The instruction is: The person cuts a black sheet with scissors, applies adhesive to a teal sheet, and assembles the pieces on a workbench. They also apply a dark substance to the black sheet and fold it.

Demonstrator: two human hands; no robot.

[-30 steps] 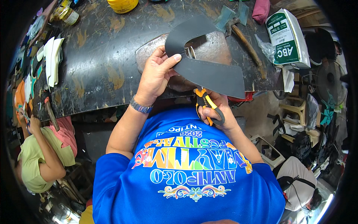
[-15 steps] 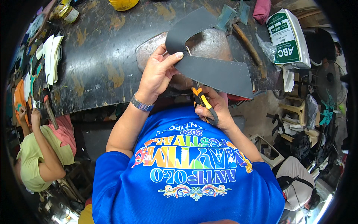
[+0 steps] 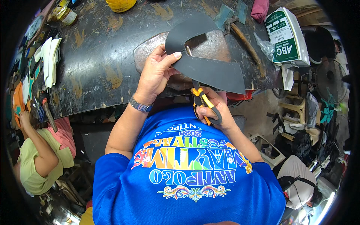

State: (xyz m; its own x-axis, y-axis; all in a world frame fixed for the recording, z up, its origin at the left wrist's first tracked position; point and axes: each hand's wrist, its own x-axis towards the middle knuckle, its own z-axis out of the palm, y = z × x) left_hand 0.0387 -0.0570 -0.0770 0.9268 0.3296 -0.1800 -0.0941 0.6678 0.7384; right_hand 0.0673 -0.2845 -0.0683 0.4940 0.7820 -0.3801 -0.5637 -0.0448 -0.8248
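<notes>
While the left hand (image 3: 155, 77) pinches the dark curved sheet (image 3: 204, 56), the right hand (image 3: 215, 108) grips scissors (image 3: 202, 103); a slipping sheet could likely skew the cut.

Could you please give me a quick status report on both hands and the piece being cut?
Left hand pinching the dark sheet. Right hand gripping scissors, blades under the sheet's edge. Hammer off to the side, nothing in the way.

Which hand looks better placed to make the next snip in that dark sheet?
Probably the right hand: it grips the orange-handled scissors under the dark sheet, while the left hand only steadies it.
</notes>
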